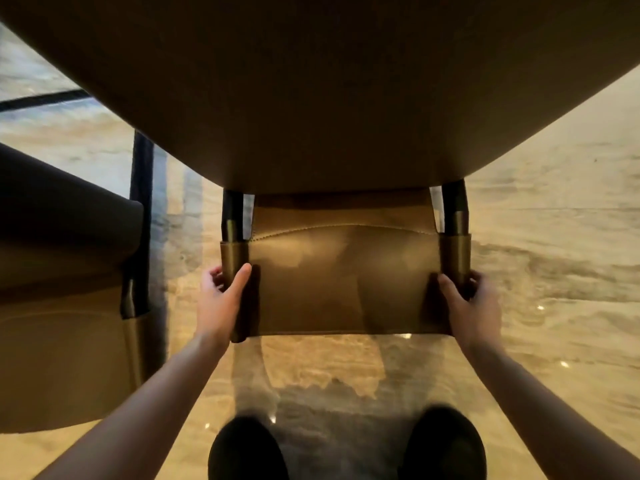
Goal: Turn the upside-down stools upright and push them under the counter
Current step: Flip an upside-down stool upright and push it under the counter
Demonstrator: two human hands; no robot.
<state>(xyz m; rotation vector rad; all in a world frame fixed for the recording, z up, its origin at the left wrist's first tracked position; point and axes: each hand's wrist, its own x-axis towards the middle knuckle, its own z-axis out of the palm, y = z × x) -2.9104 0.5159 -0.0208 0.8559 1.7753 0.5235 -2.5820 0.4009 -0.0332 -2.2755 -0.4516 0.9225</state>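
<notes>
Stool backrest (341,271) – smooth stitched leather, metal posts; floor (536,237) glossy stone w/ veins.

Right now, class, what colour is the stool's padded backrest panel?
Tan-brown leather backrest panel with stitching; head view.

Both bare arms stretched forward, left hand (221,299) and right hand (472,303) curled — thumbs on top, gripping
</notes>
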